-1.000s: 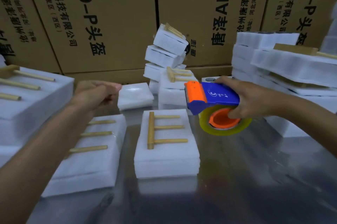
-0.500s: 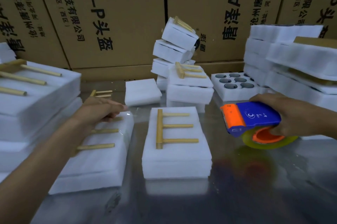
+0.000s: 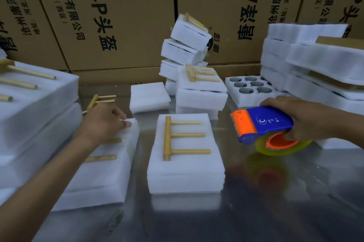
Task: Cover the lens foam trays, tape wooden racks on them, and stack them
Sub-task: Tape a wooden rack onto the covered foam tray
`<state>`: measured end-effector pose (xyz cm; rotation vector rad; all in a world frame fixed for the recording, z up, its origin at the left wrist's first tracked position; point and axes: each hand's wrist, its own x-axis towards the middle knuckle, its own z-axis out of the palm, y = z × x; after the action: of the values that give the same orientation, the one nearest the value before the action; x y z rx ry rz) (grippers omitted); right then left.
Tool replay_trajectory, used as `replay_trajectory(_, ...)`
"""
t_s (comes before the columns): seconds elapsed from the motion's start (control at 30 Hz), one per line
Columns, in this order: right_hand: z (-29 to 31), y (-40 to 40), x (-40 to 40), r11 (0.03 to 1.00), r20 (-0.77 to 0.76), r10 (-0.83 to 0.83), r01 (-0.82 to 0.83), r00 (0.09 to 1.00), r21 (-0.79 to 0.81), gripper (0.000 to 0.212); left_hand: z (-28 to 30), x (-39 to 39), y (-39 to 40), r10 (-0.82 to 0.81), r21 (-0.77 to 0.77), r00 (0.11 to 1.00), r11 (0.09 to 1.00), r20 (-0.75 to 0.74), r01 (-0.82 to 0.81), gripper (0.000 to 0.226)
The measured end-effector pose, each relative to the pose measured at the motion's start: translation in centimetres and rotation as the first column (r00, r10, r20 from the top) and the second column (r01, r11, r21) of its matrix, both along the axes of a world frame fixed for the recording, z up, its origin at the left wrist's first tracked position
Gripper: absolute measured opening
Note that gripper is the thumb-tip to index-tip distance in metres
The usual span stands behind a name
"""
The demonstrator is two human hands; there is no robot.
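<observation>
Cardboard cartons (image 3: pixel 122 17) wall off the far side of a reflective steel bench (image 3: pixel 256 202), so all work stays within arm's reach.

Right hand (image 3: pixel 307 121) is wrapped round the tape gun (image 3: pixel 264 123), fingers curled under the roll, orange blade end pointing left toward the middle tray; it hangs just above the bench, apparently parked between strips and ready for the next one.

Left hand (image 3: pixel 104 123) lies palm down on the far end of the left tray (image 3: pixel 92 172), fingers fairly straight with the tips at its far right corner. Judged to be pressing the cover or a tape end flat; whether anything is pinched cannot be told. Two rack prongs show beside the wrist.

Middle tray (image 3: pixel 185 172), covered, sits near centre with a three-prong rack (image 3: pixel 177 137) lying flat on top, spine to the left. No tape is discernible on it, so it is likely next for taping.

Beyond: a loose rack (image 3: pixel 98 100) on the bench, a spare foam sheet (image 3: pixel 147 96), an uncovered tray (image 3: pixel 246 90) with lenses exposed, a leaning finished stack (image 3: pixel 187 48), and further stacks left (image 3: pixel 29 103) and right (image 3: pixel 315 68).
</observation>
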<state>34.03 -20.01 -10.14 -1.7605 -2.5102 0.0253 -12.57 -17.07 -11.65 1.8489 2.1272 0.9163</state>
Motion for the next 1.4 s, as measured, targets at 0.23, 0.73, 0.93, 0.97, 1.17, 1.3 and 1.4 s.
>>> replay_trajectory(0.23, -1.1, 0.4, -0.2, 0.999, 0.089, -0.047, 0.047, 0.995, 0.002, 0.080, -1.8, 2.4, -0.1, -0.105, 0.040, 0.915, 0.991, -0.389, 0.130, 0.020)
replay_trajectory(0.73, -1.4, 0.9, 0.0, 0.999, 0.065, -0.043, 0.044, 0.997, -0.009, 0.084, -4.0, 5.6, 0.9, -0.337, -0.199, 0.748, 0.942, -0.572, 0.272, 0.012)
replay_trajectory(0.93, -1.9, 1.1, -0.1, 1.000, 0.045, -0.001, 0.000, 0.999, 0.026, 0.081, -4.7, 5.2, 1.1, -0.337, -0.224, 0.657, 0.941, -0.674, 0.252, 0.035)
replay_trajectory(0.97, -1.9, 1.1, -0.1, 1.000, 0.038, 0.003, -0.004, 0.999, 0.023, 0.081, -4.7, 5.1, 1.2, -0.340, -0.234, 0.632, 0.940, -0.696, 0.247, 0.048)
replay_trajectory(1.17, -1.8, 1.3, -0.4, 0.999, 0.050, 0.010, -0.012, 0.999, 0.034, 0.079, -3.7, 5.2, 0.9, -0.263, -0.106, 0.651, 0.957, -0.712, 0.270, 0.057)
replay_trajectory(1.3, -1.8, 1.2, -0.6, 1.000, 0.042, 0.013, -0.014, 0.999, 0.026, 0.077, -1.2, 7.1, 0.6, -0.278, 0.211, 0.886, 0.904, -0.372, 0.372, 0.036)
replay_trajectory(1.4, -1.7, 1.0, -0.7, 1.000, 0.036, -0.004, 0.003, 0.999, 0.026, 0.076, -1.1, 10.6, -0.6, -0.544, -0.083, 0.810, 0.838, -0.218, 0.540, 0.054)
